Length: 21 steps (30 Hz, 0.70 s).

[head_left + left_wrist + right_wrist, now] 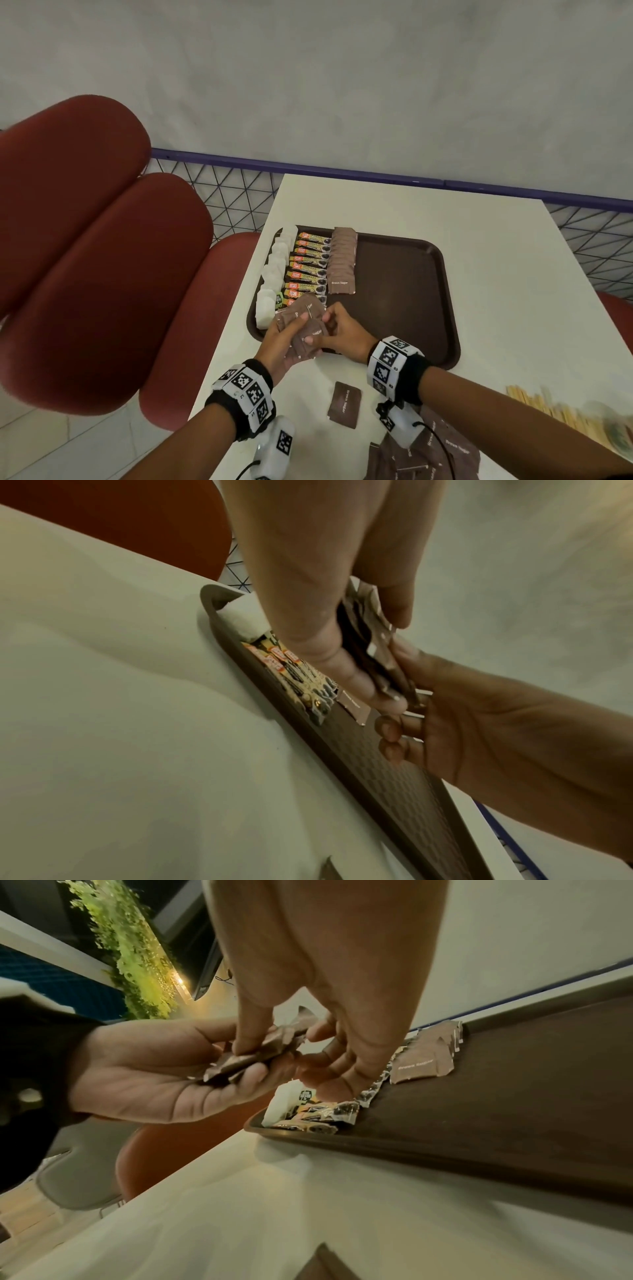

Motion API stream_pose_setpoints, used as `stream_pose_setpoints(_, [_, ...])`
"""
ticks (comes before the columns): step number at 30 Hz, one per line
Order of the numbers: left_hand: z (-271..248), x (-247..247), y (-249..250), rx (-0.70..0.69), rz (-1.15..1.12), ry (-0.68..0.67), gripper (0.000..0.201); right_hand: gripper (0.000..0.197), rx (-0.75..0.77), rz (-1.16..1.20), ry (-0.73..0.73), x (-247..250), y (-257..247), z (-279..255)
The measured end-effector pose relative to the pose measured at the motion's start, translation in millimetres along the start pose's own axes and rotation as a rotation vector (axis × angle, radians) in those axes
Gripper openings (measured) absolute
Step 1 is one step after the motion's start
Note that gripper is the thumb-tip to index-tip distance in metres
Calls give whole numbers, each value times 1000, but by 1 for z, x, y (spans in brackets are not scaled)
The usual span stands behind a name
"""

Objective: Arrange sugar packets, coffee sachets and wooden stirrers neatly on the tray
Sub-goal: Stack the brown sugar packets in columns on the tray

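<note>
Over the tray's (442, 274) near-left edge, both hands' fingers (310, 340) pinch brown sugar packets (305, 329).

Red chairs (85, 240), grey wall (342, 85)

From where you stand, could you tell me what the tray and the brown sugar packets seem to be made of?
Tray: likely moulded plastic, dark brown, with a textured grid floor and smooth raised rim. Brown sugar packets: apparently matte paper, creased, with pale torn-looking edges and white print.

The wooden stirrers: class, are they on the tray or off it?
Off it. The wooden stirrers lie on the white table, right of the brown tray.
</note>
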State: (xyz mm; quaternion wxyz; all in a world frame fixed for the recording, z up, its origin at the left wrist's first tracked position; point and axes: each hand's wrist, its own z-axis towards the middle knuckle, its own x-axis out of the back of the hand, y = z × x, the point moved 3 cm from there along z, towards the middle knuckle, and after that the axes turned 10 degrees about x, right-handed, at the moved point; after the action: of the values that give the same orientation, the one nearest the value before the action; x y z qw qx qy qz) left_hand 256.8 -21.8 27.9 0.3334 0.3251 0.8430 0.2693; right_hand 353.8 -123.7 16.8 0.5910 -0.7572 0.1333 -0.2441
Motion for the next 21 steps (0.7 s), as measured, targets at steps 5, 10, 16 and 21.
stream_pose_setpoints(5, [0, 13, -4, 26, -5, 78, 36, 26, -12, -15, -10, 5, -1, -1])
stream_pose_setpoints(10, [-2, 19, -4, 26, 10, 97, 37, 16, -40, -32, -26, 15, -2, -3])
stream_pose_setpoints(16, [-4, 28, -2, -8, 9, 81, 30, 14, -86, -339, 265, 64, -2, 13])
stream_pose_setpoints(21, [-4, 32, -1, -10, 4, 91, 25, 17, -209, -307, 367, 78, 11, 35])
